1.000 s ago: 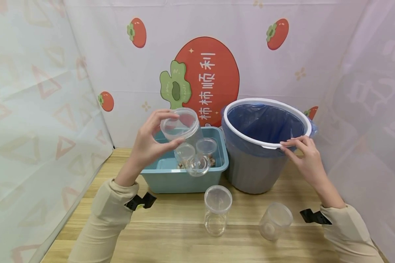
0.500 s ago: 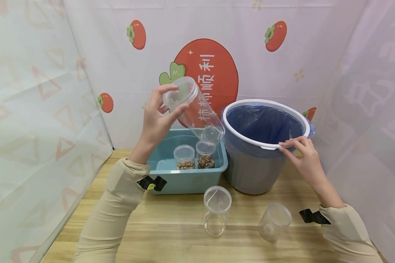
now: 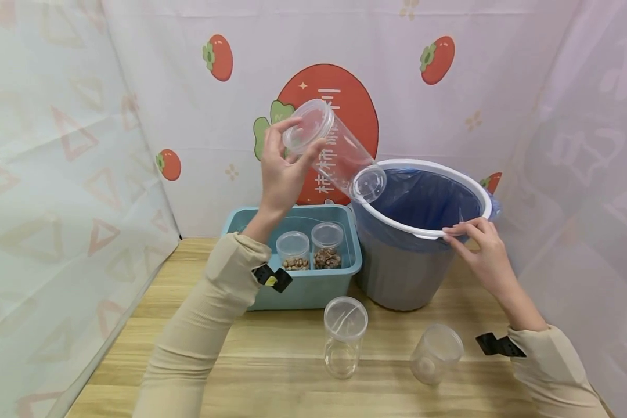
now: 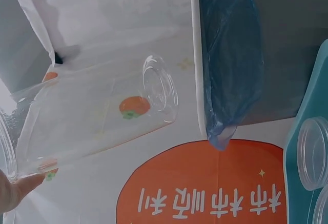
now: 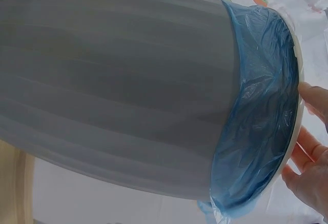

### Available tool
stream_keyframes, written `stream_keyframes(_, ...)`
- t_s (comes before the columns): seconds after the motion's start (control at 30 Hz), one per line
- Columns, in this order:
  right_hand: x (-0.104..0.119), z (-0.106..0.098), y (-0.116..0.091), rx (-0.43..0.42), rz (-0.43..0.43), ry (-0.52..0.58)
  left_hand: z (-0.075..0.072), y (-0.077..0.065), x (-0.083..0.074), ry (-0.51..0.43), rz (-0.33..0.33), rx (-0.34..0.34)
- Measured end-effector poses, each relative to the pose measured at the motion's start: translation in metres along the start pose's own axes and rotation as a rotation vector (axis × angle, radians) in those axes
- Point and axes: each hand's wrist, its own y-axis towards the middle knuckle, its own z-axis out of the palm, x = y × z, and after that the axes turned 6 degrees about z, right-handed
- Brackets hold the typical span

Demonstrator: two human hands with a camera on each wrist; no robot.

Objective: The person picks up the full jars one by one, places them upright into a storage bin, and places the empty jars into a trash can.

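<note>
My left hand [image 3: 287, 165] grips a clear plastic jar [image 3: 347, 154] by its lidded end. The jar looks empty and is tilted, its base overlapping the left rim of the grey trash can [image 3: 397, 278] in the head view. In the left wrist view, the jar's base [image 4: 160, 89] points toward the can's white rim. The fingers of my right hand [image 3: 478, 249] pinch the can's white rim [image 5: 299, 96] at the front right. A blue bag [image 5: 261, 106] lines the can and folds over its outside.
A teal basin [image 3: 298, 293] left of the can holds a jar of nuts [image 3: 294, 252] and a jar of brown pieces [image 3: 327, 247]. In front, a lidded clear jar [image 3: 345, 337] and a smaller clear container [image 3: 436, 354] stand on the wooden table [image 3: 271, 371].
My left hand has lifted the jar up out of the basin and carried it right, toward the can's rim. The right hand has stayed at the rim.
</note>
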Motion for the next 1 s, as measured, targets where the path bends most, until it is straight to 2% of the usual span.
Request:
stream_keyframes(0.23,0.0,-0.001,0.0,-0.001,-0.002,-0.007,0.029,-0.002,0.006,0.028,-0.025,-0.002)
stream_keyframes(0.43,0.001,-0.001,0.0,0.004,0.002,-0.006,0.045,-0.009,0.02,0.123,-0.013,0.057)
stream_keyframes(0.83,0.001,0.0,-0.001,0.005,0.002,-0.01,0.054,-0.018,0.042,0.348,-0.055,0.288)
stream_keyframes(1.0,0.001,-0.001,-0.001,0.006,0.007,-0.01,0.054,-0.021,0.05,0.385,-0.09,0.35)
